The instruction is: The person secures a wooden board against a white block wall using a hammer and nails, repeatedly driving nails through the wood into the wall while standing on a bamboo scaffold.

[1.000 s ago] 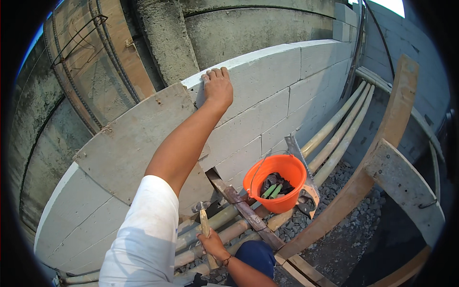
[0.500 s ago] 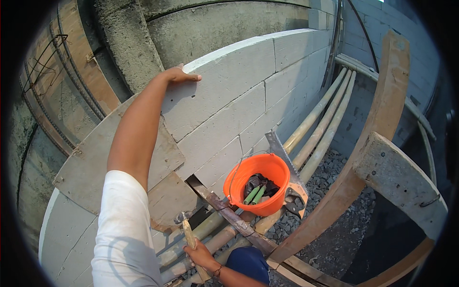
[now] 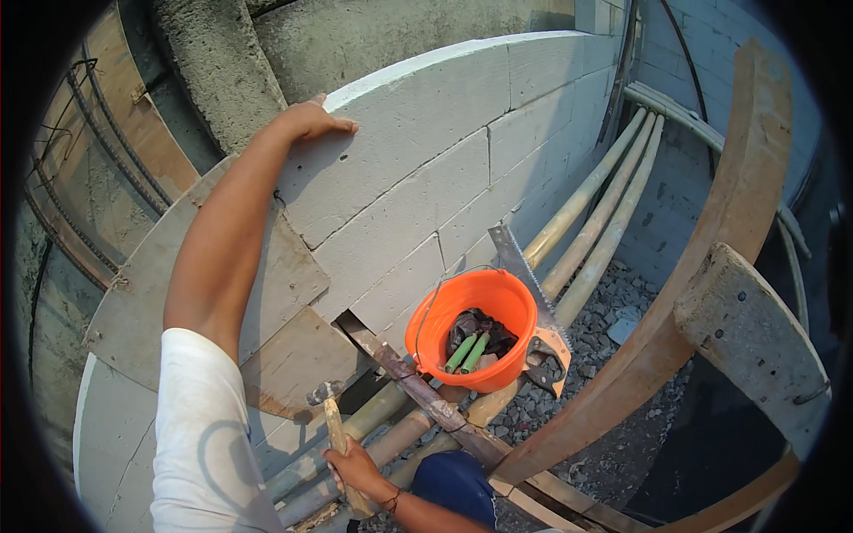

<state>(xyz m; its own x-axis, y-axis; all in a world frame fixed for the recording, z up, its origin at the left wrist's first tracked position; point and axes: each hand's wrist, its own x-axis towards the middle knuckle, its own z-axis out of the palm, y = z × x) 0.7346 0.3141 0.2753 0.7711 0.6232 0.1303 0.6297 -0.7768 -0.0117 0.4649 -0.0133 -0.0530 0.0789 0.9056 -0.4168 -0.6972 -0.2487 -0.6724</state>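
Note:
My left hand is hooked over the white top edge of a pale block wall, its thumb stretched along the near face and the other fingers partly hidden. Low in the view, my right hand is closed round the wooden handle of a hammer. The hammer's grey metal head points up and stands beside a wooden board. To the right of the hammer hangs or stands an orange bucket holding green-handled tools and dark cloth-like material. A handsaw with an orange-and-black handle leans against the bucket.
Bamboo poles run along the wall's foot over grey gravel. A curved-looking wooden beam with a cross plank rises at right. Reinforcing bars stand far left. A bar crosses beneath the bucket.
The whole view has shifted slightly, with the wall and bucket appearing a little farther left. My left hand stays on the wall's top edge, and my right hand still holds the hammer.

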